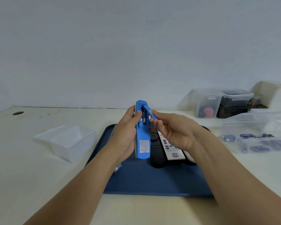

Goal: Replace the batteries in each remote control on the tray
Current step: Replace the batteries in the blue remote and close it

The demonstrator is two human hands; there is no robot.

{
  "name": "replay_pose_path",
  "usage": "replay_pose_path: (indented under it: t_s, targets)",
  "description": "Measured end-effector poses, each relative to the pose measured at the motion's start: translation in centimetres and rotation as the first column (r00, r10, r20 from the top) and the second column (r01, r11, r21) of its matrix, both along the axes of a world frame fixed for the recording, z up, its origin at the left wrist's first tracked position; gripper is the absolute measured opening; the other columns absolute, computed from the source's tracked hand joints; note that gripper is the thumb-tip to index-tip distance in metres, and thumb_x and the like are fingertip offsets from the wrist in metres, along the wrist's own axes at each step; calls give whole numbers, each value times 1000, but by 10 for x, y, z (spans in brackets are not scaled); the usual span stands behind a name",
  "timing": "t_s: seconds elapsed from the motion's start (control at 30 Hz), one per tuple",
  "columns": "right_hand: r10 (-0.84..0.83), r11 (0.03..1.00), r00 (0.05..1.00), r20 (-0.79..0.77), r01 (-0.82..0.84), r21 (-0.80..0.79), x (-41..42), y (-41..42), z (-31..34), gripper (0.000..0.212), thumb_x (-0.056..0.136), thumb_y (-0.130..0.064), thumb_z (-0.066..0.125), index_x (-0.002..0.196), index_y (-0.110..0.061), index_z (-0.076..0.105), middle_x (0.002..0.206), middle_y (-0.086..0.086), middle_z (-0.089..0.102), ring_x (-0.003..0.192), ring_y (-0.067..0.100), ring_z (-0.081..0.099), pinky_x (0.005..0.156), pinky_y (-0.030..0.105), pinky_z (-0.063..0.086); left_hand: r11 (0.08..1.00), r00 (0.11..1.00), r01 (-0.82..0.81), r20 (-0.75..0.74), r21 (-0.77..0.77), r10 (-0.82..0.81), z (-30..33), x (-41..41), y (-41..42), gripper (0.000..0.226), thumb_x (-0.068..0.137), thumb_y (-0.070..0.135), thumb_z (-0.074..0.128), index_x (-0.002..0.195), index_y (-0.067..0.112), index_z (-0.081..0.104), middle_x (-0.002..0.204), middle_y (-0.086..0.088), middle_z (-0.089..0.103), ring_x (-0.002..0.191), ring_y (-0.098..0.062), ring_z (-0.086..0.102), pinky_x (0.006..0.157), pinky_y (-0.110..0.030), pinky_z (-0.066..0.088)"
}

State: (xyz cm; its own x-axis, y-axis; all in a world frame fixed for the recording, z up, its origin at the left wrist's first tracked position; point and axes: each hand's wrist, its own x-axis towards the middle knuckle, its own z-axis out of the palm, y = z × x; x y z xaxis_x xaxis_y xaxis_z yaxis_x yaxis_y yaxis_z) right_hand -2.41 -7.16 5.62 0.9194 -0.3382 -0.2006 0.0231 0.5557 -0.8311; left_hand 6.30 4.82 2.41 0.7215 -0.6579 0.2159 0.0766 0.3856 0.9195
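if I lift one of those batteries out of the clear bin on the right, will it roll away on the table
Probably. The batteries look like smooth cylinders, so one laid on its side could roll. The clear bin has walls that contain them. They likely feel heavy for their size.

Soft, even, rather dim light was cast over the scene, with a cool grey tint on the wall. Only faint shadows were thrown on the table. No glare was seen. Straight lines were bent near the edges by the wide lens, and distant containers were rendered slightly soft.
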Motion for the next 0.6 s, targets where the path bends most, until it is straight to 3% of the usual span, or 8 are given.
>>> replay_pose_path:
  t_s: [0.17,0.43,0.6]
  targets:
    - [24,1000,999,26,-24,-11,0,10,-2,19,93,-10,66,103,6,70,76,12,69,53,8,68,48,12,53,1000,998,-21,64,19,20,-2,1,0,30,107,19,45,134,23,57,122,-10,70,107,-19,68,88,-32,57]
    - [-1,999,998,71,4,-36,1,14,-3,30,93,-11,66,116,9,66,87,13,68,57,9,70,51,12,54,1000,995,-12,95,9,11,-3,0,-1,27,108,21,42,127,25,60,124,-14,68,107,-21,67,86,-30,58]
    - [-11,999,996,84,14,-35,0,15,-2,27,94,-10,66,113,8,68,86,13,69,60,10,70,53,13,55,998,985,-35,171,45,27,-5,2,-2,28,108,21,42,130,27,59,126,-13,67,115,-22,67,92,-33,56]
